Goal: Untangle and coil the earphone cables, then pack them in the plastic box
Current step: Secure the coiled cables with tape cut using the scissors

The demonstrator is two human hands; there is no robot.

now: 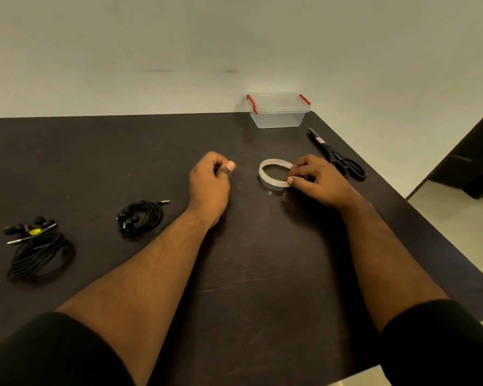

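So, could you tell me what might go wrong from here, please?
1. The plastic box sits at the table's far edge; a careless reach could knock it off.
2. Both earphone bundles lie loosely coiled and could spring loose or snag when lifted.
3. The scissors lie right beside the right hand, which holds the tape roll; a nudge seems possible.

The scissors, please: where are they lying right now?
Head view: the scissors lie near the table's right edge, between the box and the right hand.
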